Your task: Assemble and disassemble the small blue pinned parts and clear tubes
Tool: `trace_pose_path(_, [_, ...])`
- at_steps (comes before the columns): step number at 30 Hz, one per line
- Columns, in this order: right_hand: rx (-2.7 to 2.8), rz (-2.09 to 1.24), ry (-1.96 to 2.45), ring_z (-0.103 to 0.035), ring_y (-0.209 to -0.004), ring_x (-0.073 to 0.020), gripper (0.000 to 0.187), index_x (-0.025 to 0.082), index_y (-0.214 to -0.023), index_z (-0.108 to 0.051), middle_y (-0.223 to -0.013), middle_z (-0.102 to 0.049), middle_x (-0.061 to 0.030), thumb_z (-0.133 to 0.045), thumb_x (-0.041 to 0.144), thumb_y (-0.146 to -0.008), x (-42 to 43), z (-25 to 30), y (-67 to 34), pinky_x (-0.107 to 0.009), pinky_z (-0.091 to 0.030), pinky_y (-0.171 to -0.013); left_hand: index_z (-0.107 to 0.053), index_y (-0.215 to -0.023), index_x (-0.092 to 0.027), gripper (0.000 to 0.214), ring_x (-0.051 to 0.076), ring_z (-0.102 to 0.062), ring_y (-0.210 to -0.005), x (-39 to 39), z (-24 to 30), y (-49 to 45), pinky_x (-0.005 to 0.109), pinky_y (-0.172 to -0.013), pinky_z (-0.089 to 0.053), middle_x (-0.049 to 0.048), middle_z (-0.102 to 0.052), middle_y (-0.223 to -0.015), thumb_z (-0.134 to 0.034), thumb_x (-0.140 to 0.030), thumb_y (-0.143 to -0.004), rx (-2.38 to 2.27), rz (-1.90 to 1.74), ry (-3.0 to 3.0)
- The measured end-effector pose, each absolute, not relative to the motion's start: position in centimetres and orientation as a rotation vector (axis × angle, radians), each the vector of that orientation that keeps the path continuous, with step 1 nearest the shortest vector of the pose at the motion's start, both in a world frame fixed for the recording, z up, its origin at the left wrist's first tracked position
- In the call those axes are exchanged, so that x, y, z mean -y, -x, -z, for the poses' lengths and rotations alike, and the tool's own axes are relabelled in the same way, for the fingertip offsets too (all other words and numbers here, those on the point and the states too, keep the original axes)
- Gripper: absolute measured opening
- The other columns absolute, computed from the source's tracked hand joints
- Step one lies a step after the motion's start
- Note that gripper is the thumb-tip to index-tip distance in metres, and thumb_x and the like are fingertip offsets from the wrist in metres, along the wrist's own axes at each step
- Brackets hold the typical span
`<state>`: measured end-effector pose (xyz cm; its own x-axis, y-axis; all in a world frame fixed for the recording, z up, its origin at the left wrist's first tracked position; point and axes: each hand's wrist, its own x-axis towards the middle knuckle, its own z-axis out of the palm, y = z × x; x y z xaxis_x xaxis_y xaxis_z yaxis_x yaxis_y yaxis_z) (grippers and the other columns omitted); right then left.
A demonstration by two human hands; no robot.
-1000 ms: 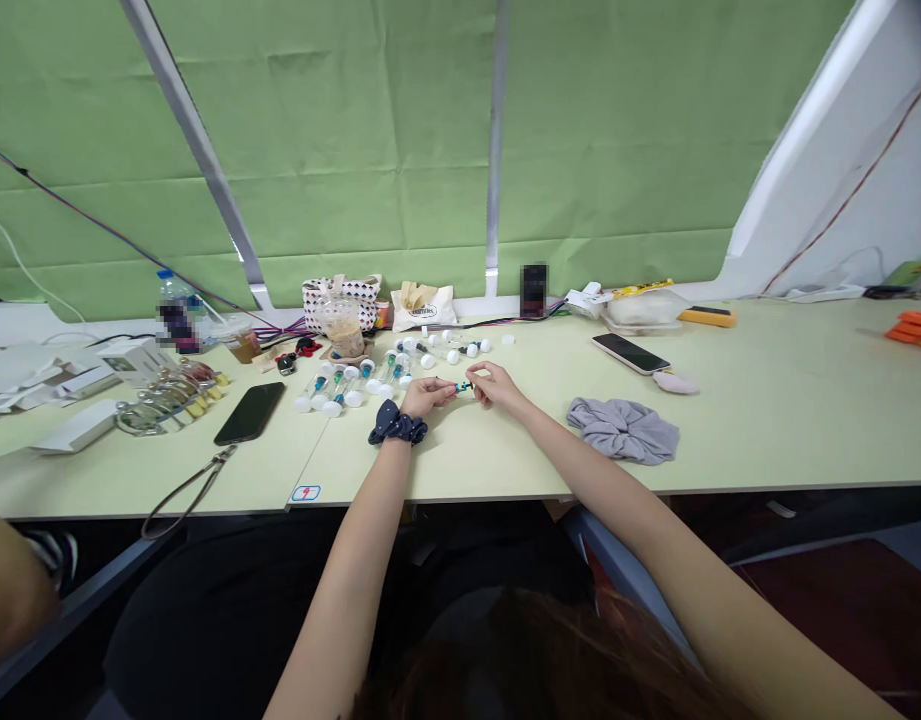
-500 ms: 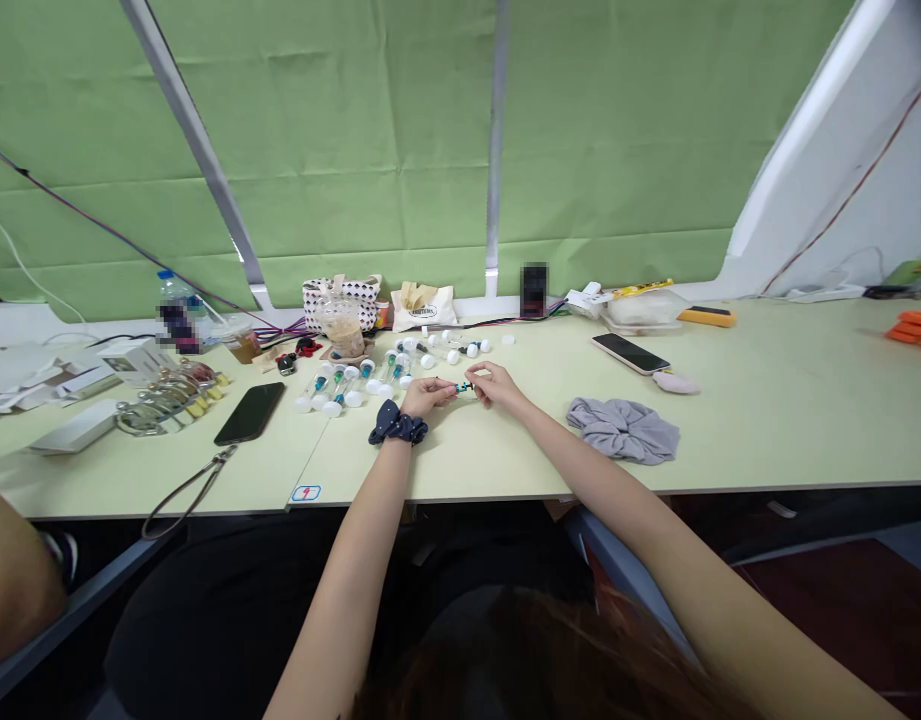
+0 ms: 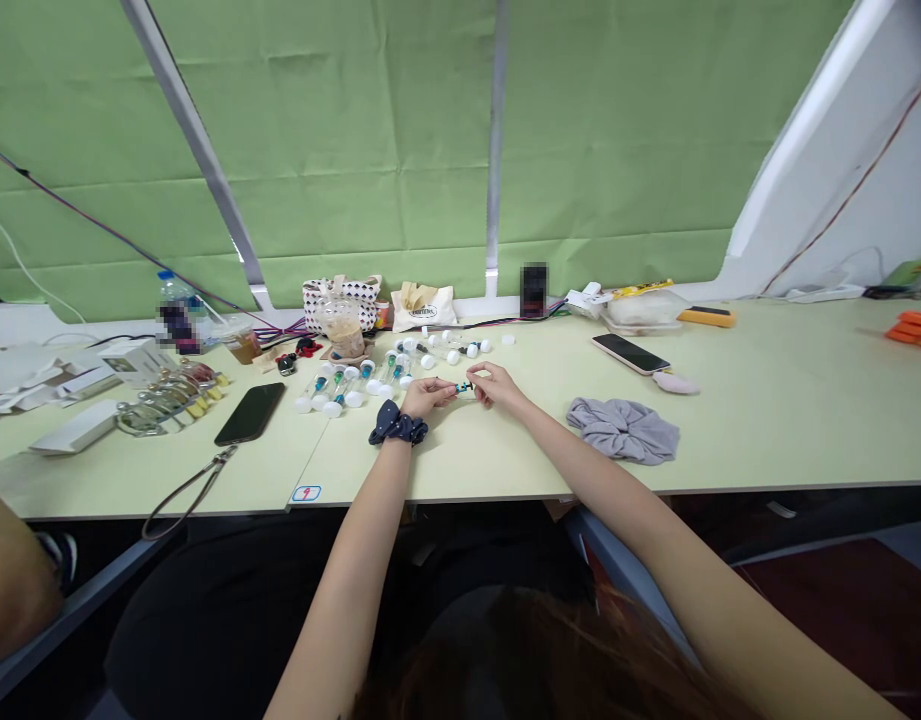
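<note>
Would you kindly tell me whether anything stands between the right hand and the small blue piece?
Nothing visible does: the right hand is at one end of the small blue piece, the left hand at the other.

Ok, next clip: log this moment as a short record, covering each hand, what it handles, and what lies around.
left hand: pinching a small blue-and-black piece
left wrist: dark dotted scrunchie
right hand: fingertips at the piece's black end; grip unclear
beyond left hand: clear containers with white caps
right of right hand: grey fabric bundle
far left of left hand: dark phone with wrist strap
</note>
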<state>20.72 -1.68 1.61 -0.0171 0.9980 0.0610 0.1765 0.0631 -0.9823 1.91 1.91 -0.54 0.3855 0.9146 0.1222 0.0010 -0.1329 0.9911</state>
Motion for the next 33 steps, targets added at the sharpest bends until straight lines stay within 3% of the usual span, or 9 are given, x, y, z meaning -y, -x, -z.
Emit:
trace_pose_path(5, [1.403, -1.018, 1.215, -0.052, -0.05, -0.0074, 0.033, 0.02, -0.102, -0.058, -0.072, -0.06, 0.0022, -0.07, 0.02, -0.071, 1.53, -1.46, -20.89, -0.013, -0.04, -0.033, -0.072, -0.083, -0.012, 0.053, 0.016, -0.066, -0.069, -1.82, 0.41, -1.94, 0.028, -0.066, -0.05, 0.008, -0.072, -0.074, -0.083, -0.05, -0.049, -0.871, -0.984, -1.471])
trace_pose_path(13, [1.377, -1.108, 1.275, -0.046, -0.038, -0.0071, 0.023, 0.02, -0.102, -0.055, -0.053, -0.054, 0.005, -0.059, 0.033, -0.084, 1.22, -1.08, -20.91, -0.014, -0.037, -0.031, -0.073, -0.085, -0.013, 0.053, 0.015, -0.065, -0.069, -2.06, 0.65, -1.85, 0.028, -0.066, -0.05, 0.0082, -0.073, -0.076, -0.083, -0.051, -0.05, -0.864, -0.979, -1.486])
trace_pose_path(19, [1.43, -1.028, 1.176, -0.052, -0.048, -0.0073, 0.035, 0.021, -0.104, -0.057, -0.071, -0.059, 0.0024, -0.07, 0.025, -0.073, 1.45, -1.19, -20.91, -0.014, -0.039, -0.032, -0.072, -0.083, -0.012, 0.052, 0.016, -0.066, -0.071, -2.04, 0.54, -1.87, 0.028, -0.066, -0.05, 0.008, -0.072, -0.075, -0.084, -0.05, -0.048, -0.868, -0.978, -1.466])
trace_pose_path(26, [1.425, -1.124, 1.242, -0.048, -0.04, -0.0074, 0.023, 0.02, -0.104, -0.054, -0.056, -0.057, 0.0036, -0.056, 0.036, -0.087, 1.3, -1.06, -20.87, -0.014, -0.038, -0.032, -0.073, -0.083, -0.012, 0.051, 0.016, -0.066, -0.071, -1.99, 0.48, -1.86, 0.029, -0.068, -0.051, 0.0084, -0.072, -0.075, -0.084, -0.048, -0.049, -0.862, -0.978, -1.464])
trace_pose_path(33, [1.46, -1.065, 1.172, -0.053, -0.046, -0.0076, 0.032, 0.021, -0.105, -0.055, -0.067, -0.061, 0.0031, -0.068, 0.026, -0.077, 1.38, -1.16, -20.87, -0.014, -0.041, -0.033, -0.073, -0.085, -0.012, 0.048, 0.015, -0.066, -0.07, -2.45, 1.07, -1.73, 0.028, -0.068, -0.051, 0.008, -0.072, -0.077, -0.083, -0.047, -0.054, -0.834, -0.979, -1.484])
